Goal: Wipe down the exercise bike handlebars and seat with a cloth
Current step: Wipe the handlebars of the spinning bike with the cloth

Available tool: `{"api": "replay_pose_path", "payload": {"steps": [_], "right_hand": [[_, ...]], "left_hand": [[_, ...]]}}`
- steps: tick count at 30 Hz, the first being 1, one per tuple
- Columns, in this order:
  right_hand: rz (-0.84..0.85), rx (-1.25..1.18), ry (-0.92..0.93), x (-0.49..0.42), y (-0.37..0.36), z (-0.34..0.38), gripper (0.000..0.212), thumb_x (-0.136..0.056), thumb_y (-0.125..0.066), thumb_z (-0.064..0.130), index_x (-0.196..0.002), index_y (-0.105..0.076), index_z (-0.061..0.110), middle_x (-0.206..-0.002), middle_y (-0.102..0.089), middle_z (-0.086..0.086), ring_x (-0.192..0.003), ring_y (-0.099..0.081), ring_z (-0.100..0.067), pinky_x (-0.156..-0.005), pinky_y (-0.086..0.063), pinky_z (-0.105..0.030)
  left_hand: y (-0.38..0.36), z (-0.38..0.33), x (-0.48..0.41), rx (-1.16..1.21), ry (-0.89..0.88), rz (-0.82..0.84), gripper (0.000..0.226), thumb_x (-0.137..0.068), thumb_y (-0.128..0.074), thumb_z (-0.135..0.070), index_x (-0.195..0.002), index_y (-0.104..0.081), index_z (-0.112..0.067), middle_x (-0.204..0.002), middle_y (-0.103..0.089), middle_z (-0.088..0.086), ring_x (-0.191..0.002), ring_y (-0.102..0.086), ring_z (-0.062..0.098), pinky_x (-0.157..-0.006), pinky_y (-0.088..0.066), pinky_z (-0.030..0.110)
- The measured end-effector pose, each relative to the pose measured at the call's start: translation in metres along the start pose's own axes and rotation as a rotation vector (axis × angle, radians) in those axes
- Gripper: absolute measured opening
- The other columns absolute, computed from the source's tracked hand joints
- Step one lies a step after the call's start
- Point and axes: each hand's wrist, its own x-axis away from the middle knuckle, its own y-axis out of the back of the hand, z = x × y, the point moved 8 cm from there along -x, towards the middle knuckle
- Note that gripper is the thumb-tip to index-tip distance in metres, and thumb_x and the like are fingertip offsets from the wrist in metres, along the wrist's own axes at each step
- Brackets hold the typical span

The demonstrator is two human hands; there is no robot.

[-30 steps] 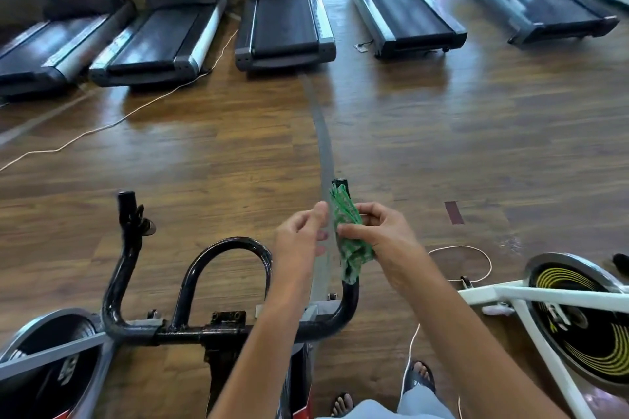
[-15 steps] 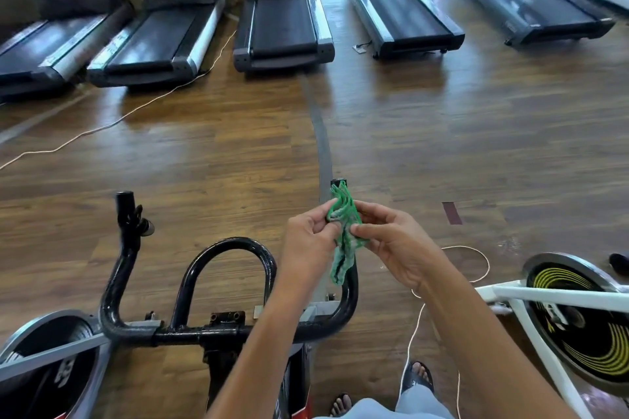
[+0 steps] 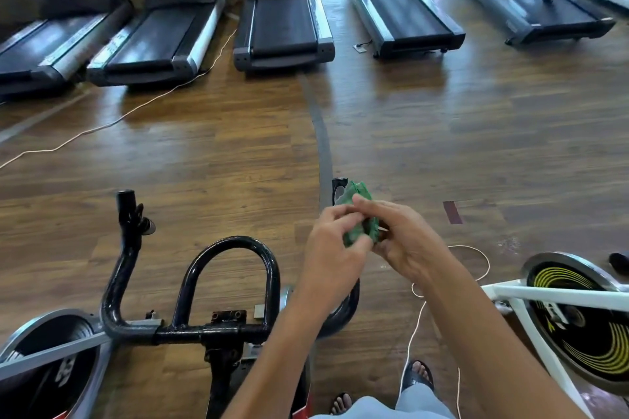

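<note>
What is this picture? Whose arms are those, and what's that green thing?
The camera sits on a person's head and looks down, so you see that person's own arms, like looking at yours. The left hand and the right hand are both pinching a crumpled green cloth, held up in the air. Right below is a black exercise bike; its curvy black handlebars are what the cloth is meant to wipe. The cloth isn't touching them. The bike's seat isn't in the picture. At the bottom you can see the person's sandalled feet. To the right stands a white bike with a yellow-striped wheel. A thin white cord lies on the wooden floor. Far away are treadmills in a row, and someone's legs are walking on the one at the top right.
</note>
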Motion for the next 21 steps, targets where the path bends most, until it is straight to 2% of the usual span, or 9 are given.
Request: {"api": "replay_pose_path", "payload": {"steps": [3, 4, 5, 8, 11, 12, 14, 18, 21], "right_hand": [[-0.053, 0.029, 0.014, -0.003, 0.004, 0.004, 0.008, -0.084, -0.07, 0.003, -0.092, -0.07, 0.003, -0.08, -0.07, -0.012, -0.062, -0.066, -0.017, -0.06, -0.059, -0.029], [-0.047, 0.038, 0.016, -0.003, 0.004, 0.006, 0.01, -0.086, -0.067, 0.0, -0.095, -0.07, 0.002, -0.081, -0.07, -0.012, -0.062, -0.066, -0.018, -0.062, -0.059, -0.03], [-0.021, 0.042, 0.013, -0.003, 0.001, 0.009, 0.011, -0.087, -0.066, -0.002, -0.097, -0.07, 0.002, -0.082, -0.07, -0.012, -0.062, -0.065, -0.017, -0.064, -0.059, -0.031], [0.09, -0.016, 0.0, 0.002, -0.01, 0.019, 0.011, -0.087, -0.064, 0.0, -0.097, -0.068, -0.001, -0.084, -0.068, -0.012, -0.067, -0.066, -0.018, -0.07, -0.06, -0.031], [0.181, -0.111, -0.047, 0.006, -0.009, 0.019, 0.036, -0.078, -0.073, 0.001, -0.111, -0.064, -0.007, -0.107, -0.069, -0.019, -0.088, -0.069, -0.025, -0.083, -0.058, -0.031], [0.218, -0.116, -0.083, 0.008, -0.007, 0.013, 0.049, -0.074, -0.078, 0.003, -0.119, -0.061, -0.009, -0.117, -0.068, -0.021, -0.097, -0.069, -0.028, -0.089, -0.056, -0.034], [0.26, -0.136, -0.179, 0.009, -0.002, -0.007, 0.063, -0.073, -0.083, 0.007, -0.129, -0.056, -0.009, -0.128, -0.064, -0.025, -0.11, -0.068, -0.034, -0.093, -0.055, -0.042], [0.188, -0.268, -0.282, 0.002, 0.008, -0.05, 0.043, -0.09, -0.064, 0.007, -0.13, -0.057, -0.006, -0.126, -0.065, -0.024, -0.11, -0.068, -0.035, -0.09, -0.059, -0.043], [0.084, -0.269, -0.333, -0.006, 0.02, -0.071, 0.046, -0.089, -0.066, 0.01, -0.132, -0.058, -0.004, -0.127, -0.065, -0.023, -0.11, -0.068, -0.033, -0.093, -0.057, -0.042]], "left_hand": [[0.014, 0.028, -0.002, 0.39, 0.213, -0.187, 0.023, -0.091, -0.053, -0.004, -0.102, -0.072, -0.011, -0.106, -0.069, -0.001, -0.1, -0.063, 0.01, -0.079, -0.048, 0.017], [0.019, 0.047, -0.002, 0.454, 0.324, -0.264, 0.016, -0.093, -0.056, -0.014, -0.101, -0.068, -0.011, -0.103, -0.068, 0.0, -0.098, -0.062, 0.016, -0.078, -0.047, 0.022], [0.018, 0.064, -0.003, 0.528, 0.445, -0.27, 0.022, -0.093, -0.061, -0.029, -0.105, -0.065, -0.01, -0.102, -0.065, 0.003, -0.097, -0.059, 0.02, -0.078, -0.045, 0.027], [-0.011, 0.087, 0.003, 0.936, 0.744, 0.0, 0.069, -0.077, -0.072, -0.057, -0.116, -0.062, -0.002, -0.102, -0.062, 0.013, -0.087, -0.058, 0.025, -0.078, -0.049, 0.036], [-0.019, 0.081, 0.002, 1.24, 0.686, 0.166, 0.071, -0.072, -0.082, -0.049, -0.121, -0.063, -0.001, -0.101, -0.065, 0.016, -0.08, -0.063, 0.025, -0.065, -0.056, 0.035], [-0.016, 0.079, 0.001, 1.251, 0.64, 0.167, 0.064, -0.075, -0.082, -0.041, -0.122, -0.062, -0.002, -0.106, -0.066, 0.017, -0.084, -0.065, 0.026, -0.066, -0.06, 0.035], [-0.008, 0.078, -0.003, 1.178, 0.584, 0.157, 0.047, -0.085, -0.071, -0.028, -0.123, -0.061, -0.002, -0.116, -0.066, 0.018, -0.097, -0.068, 0.03, -0.083, -0.058, 0.041], [0.002, 0.091, -0.005, 0.906, 0.678, 0.152, 0.047, -0.085, -0.067, -0.026, -0.124, -0.061, -0.001, -0.123, -0.067, 0.02, -0.111, -0.064, 0.035, -0.102, -0.048, 0.048], [0.004, 0.11, 0.002, 0.712, 0.797, 0.096, 0.045, -0.089, -0.068, -0.026, -0.124, -0.061, 0.0, -0.119, -0.069, 0.019, -0.107, -0.067, 0.034, -0.101, -0.05, 0.05]]}}
